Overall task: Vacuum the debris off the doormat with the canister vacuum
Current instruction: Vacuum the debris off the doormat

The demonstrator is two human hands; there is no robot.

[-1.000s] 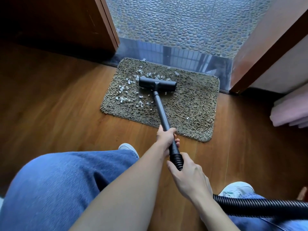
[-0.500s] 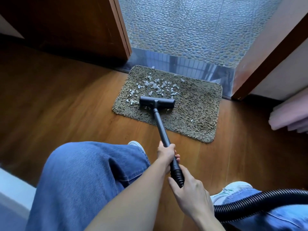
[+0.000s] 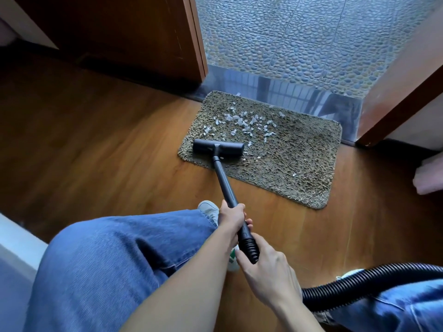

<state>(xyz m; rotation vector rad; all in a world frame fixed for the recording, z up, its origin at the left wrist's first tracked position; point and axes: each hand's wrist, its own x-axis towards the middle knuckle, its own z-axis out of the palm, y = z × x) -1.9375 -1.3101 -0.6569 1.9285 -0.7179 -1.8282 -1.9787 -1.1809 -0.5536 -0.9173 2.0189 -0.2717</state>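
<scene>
The brown wood floor runs up to a shiny metal strip in the doorway, with bumpy blue-grey pebble ground past it, a dark wood door on the left, a brown door frame on the right and something pink at the right edge.

floor: brown wood planks | left: dark wooden door | beyond doorway: daylit grey pebble paving

You wear loose blue denim jeans: one leg at 7 o'clock, the other at 4 o'clock, hem frayed. White left sneaker near centre; pale right sneaker at 4 o'clock. Forearms bare.
</scene>
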